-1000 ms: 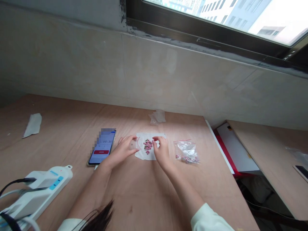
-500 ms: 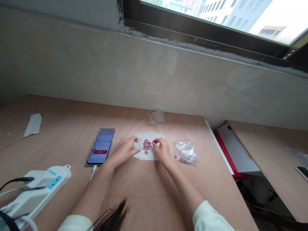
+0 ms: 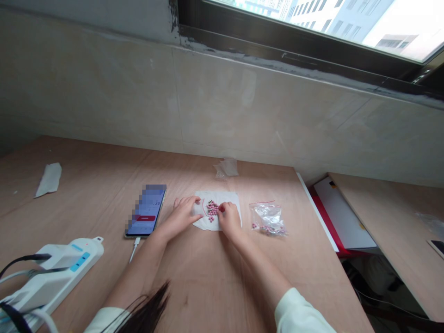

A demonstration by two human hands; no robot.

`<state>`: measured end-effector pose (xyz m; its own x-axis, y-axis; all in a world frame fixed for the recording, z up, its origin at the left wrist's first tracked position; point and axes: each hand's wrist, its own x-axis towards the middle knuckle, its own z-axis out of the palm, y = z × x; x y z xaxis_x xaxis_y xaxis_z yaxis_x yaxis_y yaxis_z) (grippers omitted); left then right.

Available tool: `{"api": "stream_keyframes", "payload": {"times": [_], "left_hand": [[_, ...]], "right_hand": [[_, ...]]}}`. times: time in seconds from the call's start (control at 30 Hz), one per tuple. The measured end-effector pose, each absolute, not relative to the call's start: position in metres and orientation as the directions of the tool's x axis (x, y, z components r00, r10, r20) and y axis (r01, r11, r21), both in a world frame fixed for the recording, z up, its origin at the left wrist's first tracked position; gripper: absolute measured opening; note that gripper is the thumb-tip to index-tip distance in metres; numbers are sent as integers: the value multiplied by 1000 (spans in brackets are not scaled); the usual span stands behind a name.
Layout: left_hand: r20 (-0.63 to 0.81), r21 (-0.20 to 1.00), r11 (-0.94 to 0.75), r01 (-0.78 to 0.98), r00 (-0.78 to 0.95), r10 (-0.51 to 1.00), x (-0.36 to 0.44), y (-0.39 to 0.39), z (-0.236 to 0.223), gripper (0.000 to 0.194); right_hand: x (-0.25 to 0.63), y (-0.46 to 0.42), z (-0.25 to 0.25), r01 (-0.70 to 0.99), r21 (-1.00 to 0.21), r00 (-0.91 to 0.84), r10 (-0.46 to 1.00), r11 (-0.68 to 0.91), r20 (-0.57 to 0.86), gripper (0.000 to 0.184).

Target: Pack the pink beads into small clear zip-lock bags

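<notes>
A small heap of pink beads (image 3: 212, 210) with a few darker pieces lies on a white paper sheet (image 3: 233, 203), beside a thin red curved line (image 3: 203, 207) on the paper. My left hand (image 3: 182, 215) rests on the sheet's left part, fingers curved, just left of the heap and holding nothing visible. My right hand (image 3: 229, 219) sits at the heap's right edge, its fingertips bunched against the beads. Whether they pinch a bead is hidden. A clear plastic bag (image 3: 268, 219) with more pink beads in its lower part lies right of the sheet.
A phone (image 3: 145, 210) with a white cable lies left of my left hand. A white power strip (image 3: 58, 273) with cords sits at the near left. A white scrap (image 3: 48, 180) and clear film (image 3: 227, 168) lie on the wooden table (image 3: 194, 282). Its right edge drops to a lower board.
My right hand has curled and shifted slightly down, closer onto the heap's right side. My left hand stays nearly in place, and the view has tilted only a little.
</notes>
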<state>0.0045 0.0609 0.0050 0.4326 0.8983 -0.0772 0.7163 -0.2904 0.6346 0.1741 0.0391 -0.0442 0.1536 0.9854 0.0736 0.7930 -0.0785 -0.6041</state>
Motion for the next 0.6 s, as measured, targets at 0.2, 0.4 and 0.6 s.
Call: {"api": "stream_keyframes", "payload": {"times": [0.2,0.4,0.6], "left_hand": [[-102,615,-288,734,436,894,13,60,8,30],[-35,573,-354,739,454,890,12,66,-1,30],[-39,565,-351,746,449,892,11,67,-10,30]], "right_hand": [[169,41,-27,657,-751,77,986,63,150,11],[175,43,-49,781,-622,121,990,-48,75,11],[171,41,-45,764,-644,121,987,-28,101,11]]}}
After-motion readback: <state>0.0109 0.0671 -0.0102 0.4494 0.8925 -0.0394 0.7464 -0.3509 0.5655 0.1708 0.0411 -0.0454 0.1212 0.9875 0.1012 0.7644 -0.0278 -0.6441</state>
